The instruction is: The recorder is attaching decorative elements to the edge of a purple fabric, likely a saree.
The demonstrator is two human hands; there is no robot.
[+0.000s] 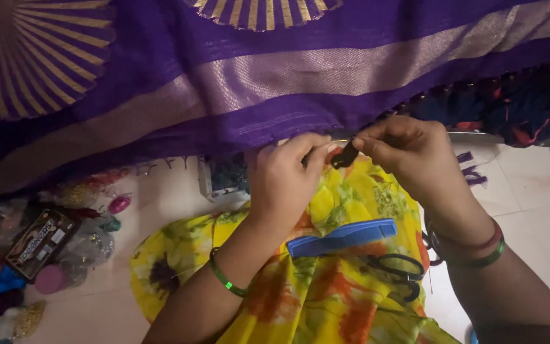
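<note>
- Up at the hem of the purple cloth (237, 121), both hands meet, forearms reaching in from the bottom of the view and angled toward each other.
- Left hand (282, 181) is curled, back of the hand toward the camera, thumb and forefinger pinched at the cloth's lower edge; a green bangle (224, 277) sits on that wrist.
- Right hand (408, 153) is bent at the wrist, fingertips closed on a small dark tassel (345, 156), with red and green bangles (479, 248) on its wrist.
- That tassel hangs just under the hem between the two hands, its long axis tilted, upper end toward the right hand and lower end down-left; what it is made of is hard to tell, perhaps thread.
- Below the hands, on yellow flowered fabric (313, 299), a blue comb (342, 237) lies nearly crosswise, right end slightly higher.
- Black scissors (399, 271) lie just beside the comb, handles toward the right.
- Packets of beads and thread (52, 248) sit well apart at the left on the pale floor (536, 204).
</note>
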